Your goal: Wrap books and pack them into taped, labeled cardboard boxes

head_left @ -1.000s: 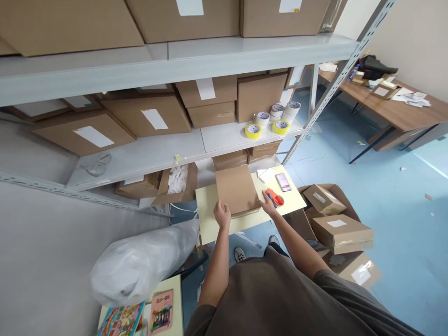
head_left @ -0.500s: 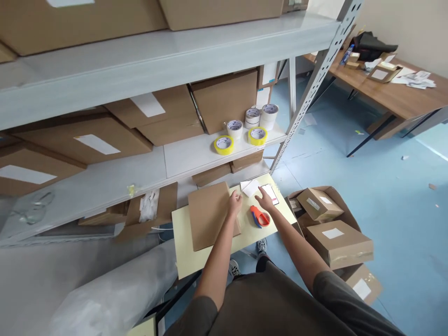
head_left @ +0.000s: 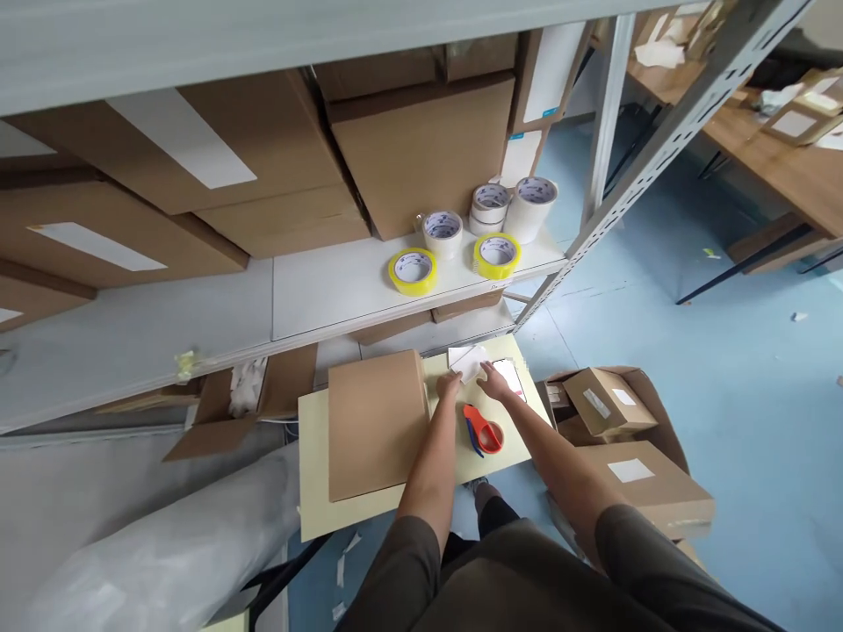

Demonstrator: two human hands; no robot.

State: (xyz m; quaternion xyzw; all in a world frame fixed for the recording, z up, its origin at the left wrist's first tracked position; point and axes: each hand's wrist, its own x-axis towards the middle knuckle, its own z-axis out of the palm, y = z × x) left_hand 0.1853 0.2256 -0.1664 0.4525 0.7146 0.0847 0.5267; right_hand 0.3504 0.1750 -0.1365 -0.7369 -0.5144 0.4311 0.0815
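On the cream tabletop (head_left: 314, 456), several white paper slips (head_left: 467, 360) lie overlapping near the far edge. My left hand (head_left: 450, 384) is closed at their lower edge, its fingertips pinching the paper. From the right, my right hand (head_left: 493, 383) reaches the slips with thumb and fingers apart, fingertips touching their edge. Beside it lies a phone with a lit white screen (head_left: 510, 377). An orange-red tape dispenser (head_left: 483, 430) with a blue part rests nearer my body. Left of my hands, a brown cardboard box (head_left: 375, 426) lies on the table.
Past the table, a grey shelf (head_left: 349, 303) holds yellow-edged tape rolls (head_left: 413, 270), white rolls (head_left: 530, 209) and large cartons (head_left: 428, 149). Packed boxes (head_left: 645, 478) are stacked on the floor at right. A shelf post (head_left: 659, 149) rises there. A big translucent bag (head_left: 177, 544) lies at left.
My left hand has left the cardboard box's edge and moved to the paper slips. My right hand has moved in to them too. The view has shifted closer to the shelf.
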